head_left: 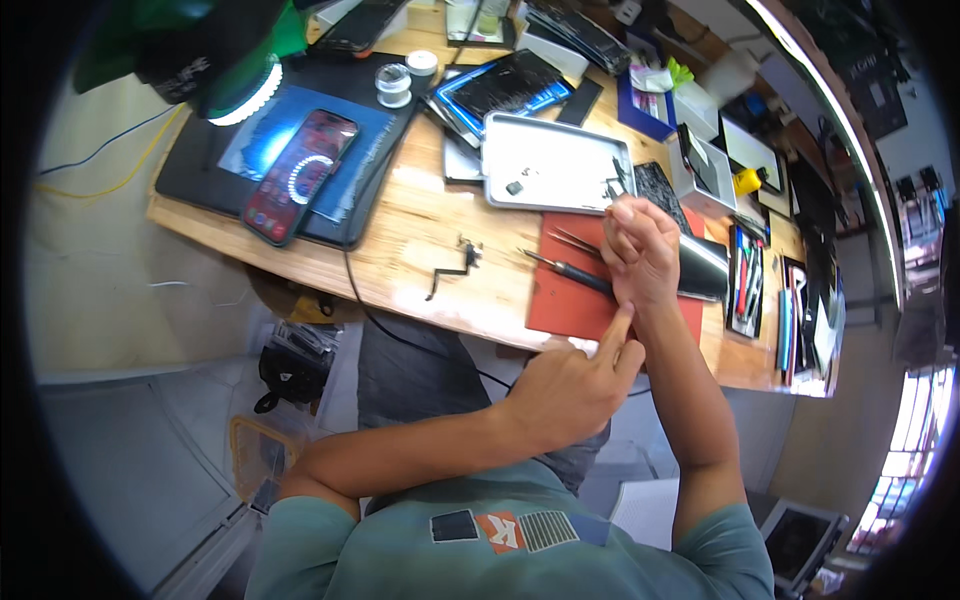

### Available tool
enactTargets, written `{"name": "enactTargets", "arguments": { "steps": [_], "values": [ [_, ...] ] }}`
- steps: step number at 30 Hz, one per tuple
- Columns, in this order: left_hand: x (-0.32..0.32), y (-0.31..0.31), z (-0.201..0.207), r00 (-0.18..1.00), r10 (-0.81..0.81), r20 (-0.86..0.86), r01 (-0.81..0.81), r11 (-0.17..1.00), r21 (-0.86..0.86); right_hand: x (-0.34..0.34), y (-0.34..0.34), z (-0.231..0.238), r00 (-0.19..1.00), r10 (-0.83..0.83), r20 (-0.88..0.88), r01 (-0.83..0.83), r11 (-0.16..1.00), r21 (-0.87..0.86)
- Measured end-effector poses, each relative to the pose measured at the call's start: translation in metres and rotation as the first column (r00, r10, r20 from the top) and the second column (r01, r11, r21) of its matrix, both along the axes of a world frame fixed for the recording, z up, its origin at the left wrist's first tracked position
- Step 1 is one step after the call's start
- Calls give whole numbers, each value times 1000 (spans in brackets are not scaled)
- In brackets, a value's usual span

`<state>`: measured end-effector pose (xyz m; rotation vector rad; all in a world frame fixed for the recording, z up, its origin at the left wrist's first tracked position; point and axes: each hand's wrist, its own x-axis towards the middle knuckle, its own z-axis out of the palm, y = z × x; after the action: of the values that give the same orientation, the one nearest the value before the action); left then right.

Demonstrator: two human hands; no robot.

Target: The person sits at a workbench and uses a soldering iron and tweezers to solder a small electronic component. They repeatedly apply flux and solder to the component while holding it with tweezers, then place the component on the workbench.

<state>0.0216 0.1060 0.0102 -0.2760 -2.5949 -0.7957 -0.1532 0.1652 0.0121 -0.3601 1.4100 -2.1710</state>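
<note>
My left hand [578, 392] reaches across my body with the index finger stretched out and the other fingers folded in. That fingertip touches the inner side of my right wrist, and nothing shows in the hand. Raised over an orange-red mat [560, 312], my right hand [642, 250] is closed with its fingertips pinched near the corner of a white tray [560, 165]. Whatever the pinch holds, if anything, is too small to make out. On the mat beside it lie a dark-handled pen-like tool [580, 277] and slim tweezers [572, 240], partly hidden by the hand.
Small dark bits lie in the tray. A black bent part [468, 258] rests on the wood. Leftward, a lit phone [300, 180] lies on a blue mat under a ring lamp [248, 95]. Dismantled devices [505, 85] sit behind; a tool box [747, 280] stands right.
</note>
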Motion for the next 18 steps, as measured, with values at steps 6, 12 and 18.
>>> {"name": "enactTargets", "arguments": {
  "steps": [6, 12, 18],
  "values": [
    [-7, -4, -8, 994, 106, -35, -104, 993, 60, -8, 5, -7, 991, 67, 112, -41, 974, -223],
    [-11, 4, -22, 992, 124, 30, -125, 992, 27, -22, 9, 8, 980, 145, 138, -107, 963, -249],
    [-13, 6, -13, 989, 123, -79, -116, 989, 88, -36, -11, 11, 990, 133, 55, -115, 960, -255]
  ]
}}
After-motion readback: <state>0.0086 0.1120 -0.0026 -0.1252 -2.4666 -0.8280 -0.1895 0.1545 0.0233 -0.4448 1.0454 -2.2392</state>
